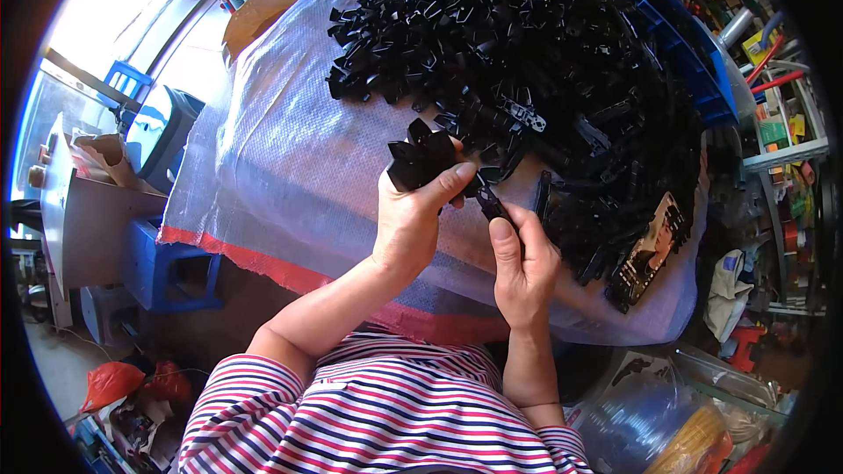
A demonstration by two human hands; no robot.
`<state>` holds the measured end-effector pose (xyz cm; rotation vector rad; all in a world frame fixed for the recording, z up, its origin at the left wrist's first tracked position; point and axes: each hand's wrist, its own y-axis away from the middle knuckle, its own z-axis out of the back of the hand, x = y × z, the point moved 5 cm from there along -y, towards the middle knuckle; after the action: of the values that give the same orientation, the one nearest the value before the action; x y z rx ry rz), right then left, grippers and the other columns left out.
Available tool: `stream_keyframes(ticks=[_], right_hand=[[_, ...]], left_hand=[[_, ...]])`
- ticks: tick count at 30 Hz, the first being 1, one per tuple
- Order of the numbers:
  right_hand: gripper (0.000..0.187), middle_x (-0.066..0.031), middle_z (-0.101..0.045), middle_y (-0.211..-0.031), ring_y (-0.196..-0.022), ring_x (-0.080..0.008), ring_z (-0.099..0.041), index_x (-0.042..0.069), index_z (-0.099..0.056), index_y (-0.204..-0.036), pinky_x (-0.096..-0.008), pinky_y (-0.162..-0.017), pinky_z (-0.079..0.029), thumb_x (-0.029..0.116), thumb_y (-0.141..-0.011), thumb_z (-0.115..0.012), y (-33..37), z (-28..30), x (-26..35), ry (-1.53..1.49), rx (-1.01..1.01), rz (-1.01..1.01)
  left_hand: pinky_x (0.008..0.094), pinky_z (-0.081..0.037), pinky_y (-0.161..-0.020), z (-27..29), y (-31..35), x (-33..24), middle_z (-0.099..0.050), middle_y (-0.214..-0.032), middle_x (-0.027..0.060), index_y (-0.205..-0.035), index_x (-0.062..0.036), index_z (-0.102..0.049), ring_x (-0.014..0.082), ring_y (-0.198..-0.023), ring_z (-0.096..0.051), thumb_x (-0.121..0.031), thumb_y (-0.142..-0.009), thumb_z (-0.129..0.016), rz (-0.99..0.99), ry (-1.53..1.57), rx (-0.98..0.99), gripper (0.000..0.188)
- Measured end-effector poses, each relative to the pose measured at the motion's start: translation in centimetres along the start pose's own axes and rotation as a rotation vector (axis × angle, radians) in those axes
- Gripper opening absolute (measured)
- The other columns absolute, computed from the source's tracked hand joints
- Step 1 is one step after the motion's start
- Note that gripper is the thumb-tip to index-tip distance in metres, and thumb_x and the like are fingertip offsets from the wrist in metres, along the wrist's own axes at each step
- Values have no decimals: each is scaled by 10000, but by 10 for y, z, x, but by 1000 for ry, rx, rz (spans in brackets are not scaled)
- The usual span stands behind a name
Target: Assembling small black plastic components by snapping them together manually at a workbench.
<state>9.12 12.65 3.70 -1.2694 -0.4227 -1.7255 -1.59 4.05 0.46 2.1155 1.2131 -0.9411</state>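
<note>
My left hand [420, 211] is closed around a black angular plastic part [420, 158], its pointed flaps standing up above the fingers. In my right hand [524, 259] is a slim dark piece [490, 202], pinched between thumb and fingers. Its upper end comes close to the left fingertips; whether it touches the part there, I cannot tell. Just beyond both hands lies a large heap of black plastic parts [492, 35]. Longer black strips [588, 219] spread to the right of my right hand.
A white woven sheet [281, 149] with a red edge lies under the heap. A brown-and-black slotted piece [650, 250] rests at right. Blue crates [694, 44] border the heap, beside a cluttered shelf [786, 158]. A blue stool [167, 268] stands left.
</note>
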Motion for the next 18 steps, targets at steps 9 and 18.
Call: stream_keyframes(ticks=[9,18], right_hand=[[224,-50,-577,-745,-664,-107,-507,-9,-567,-997,-239,-624,-424,189,-913,-503,-3,-4,-6,14,-49,31],[213,-51,-563,-705,-622,-106,-488,-7,-574,-969,-236,-587,-412,187,-908,-511,-3,-4,-5,18,-6,28]], left_hand=[[208,-432,-576,0,5,2,-569,-810,16,-957,-17,-552,78,-655,-522,-40,-759,-671,-117,-90,-51,231],[244,-432,-593,1,-3,-1,-589,-839,62,-993,-15,-533,131,-713,-556,-14,-737,-645,-27,49,-40,279]])
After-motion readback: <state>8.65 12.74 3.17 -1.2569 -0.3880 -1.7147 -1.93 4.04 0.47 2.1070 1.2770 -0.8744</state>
